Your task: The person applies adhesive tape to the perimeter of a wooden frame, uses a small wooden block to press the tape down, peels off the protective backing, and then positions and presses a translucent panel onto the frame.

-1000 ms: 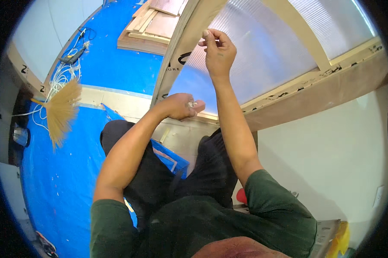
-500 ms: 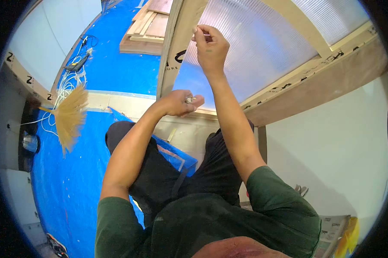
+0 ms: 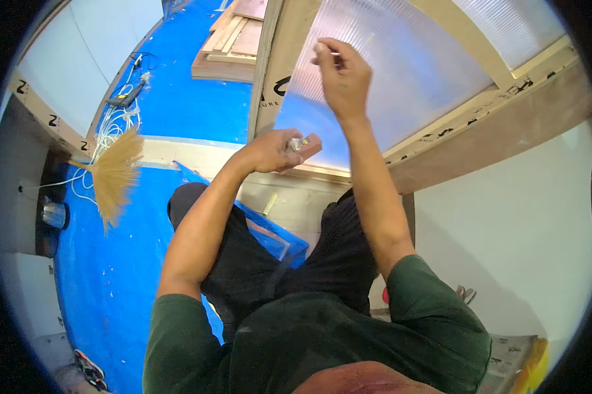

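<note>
My left hand point(image 3: 268, 152) is closed around a small reddish-brown block point(image 3: 312, 148), near the lower corner of a framed panel. Small shiny pale bits point(image 3: 298, 144) show at the block's near end, too small to name. In front of the translucent ribbed sheet point(image 3: 388, 85), my right hand point(image 3: 348, 82) is raised with thumb and forefinger pinched together. Whatever those fingertips hold, if anything, is too small to make out. A wooden frame point(image 3: 269, 79) with dark printing borders the sheet.
To the left, a straw broom point(image 3: 117, 174) lies by tangled white cables point(image 3: 109, 125) and a dark power tool point(image 3: 126, 96). Stacked boards point(image 3: 227, 49) rest on the blue tarp point(image 3: 177, 111) ahead. A white surface point(image 3: 506, 230) is at right.
My right hand has moved right, away from the frame's upright, still pinched. My left hand has turned slightly, showing more of the block. The whole view has shifted a little.
</note>
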{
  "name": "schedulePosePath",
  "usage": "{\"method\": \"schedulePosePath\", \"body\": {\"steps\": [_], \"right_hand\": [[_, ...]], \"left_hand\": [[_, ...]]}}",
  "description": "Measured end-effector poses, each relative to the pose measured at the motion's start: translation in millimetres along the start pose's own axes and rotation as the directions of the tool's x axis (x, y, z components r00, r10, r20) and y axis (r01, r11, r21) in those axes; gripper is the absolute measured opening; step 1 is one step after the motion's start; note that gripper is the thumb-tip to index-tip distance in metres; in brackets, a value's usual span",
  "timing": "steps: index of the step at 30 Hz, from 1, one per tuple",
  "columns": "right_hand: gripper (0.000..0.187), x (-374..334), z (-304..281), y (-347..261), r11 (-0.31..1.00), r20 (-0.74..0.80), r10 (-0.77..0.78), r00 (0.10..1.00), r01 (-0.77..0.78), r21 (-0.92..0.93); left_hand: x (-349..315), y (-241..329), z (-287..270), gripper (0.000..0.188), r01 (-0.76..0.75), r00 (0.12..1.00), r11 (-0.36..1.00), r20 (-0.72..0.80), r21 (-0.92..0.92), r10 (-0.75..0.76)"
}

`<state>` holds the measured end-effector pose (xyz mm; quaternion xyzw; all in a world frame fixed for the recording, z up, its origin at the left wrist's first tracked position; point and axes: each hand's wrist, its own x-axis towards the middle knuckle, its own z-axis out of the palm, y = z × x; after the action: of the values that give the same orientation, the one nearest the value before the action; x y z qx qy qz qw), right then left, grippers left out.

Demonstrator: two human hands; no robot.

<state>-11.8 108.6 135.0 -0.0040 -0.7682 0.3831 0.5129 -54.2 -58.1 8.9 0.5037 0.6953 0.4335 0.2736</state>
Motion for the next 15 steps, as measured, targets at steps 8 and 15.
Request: {"method": "schedulePosePath", "body": {"steps": [8, 15], "right_hand": [[0.015, 106, -126, -67, 0.647, -0.115, -0.681, 0.723, 0.521, -0.557], [0.017, 146, -176, -57, 0.605, 0.039, -0.614, 0.789, 0.502, -0.618]], "left_hand": [[9, 36, -6, 0.068, -0.167, 0.529, 0.981, -0.831, 0.098, 0.173], [59, 32, 11, 0.068, -0.036, 0.263, 0.864, -0.829, 0.503, 0.493]]}}
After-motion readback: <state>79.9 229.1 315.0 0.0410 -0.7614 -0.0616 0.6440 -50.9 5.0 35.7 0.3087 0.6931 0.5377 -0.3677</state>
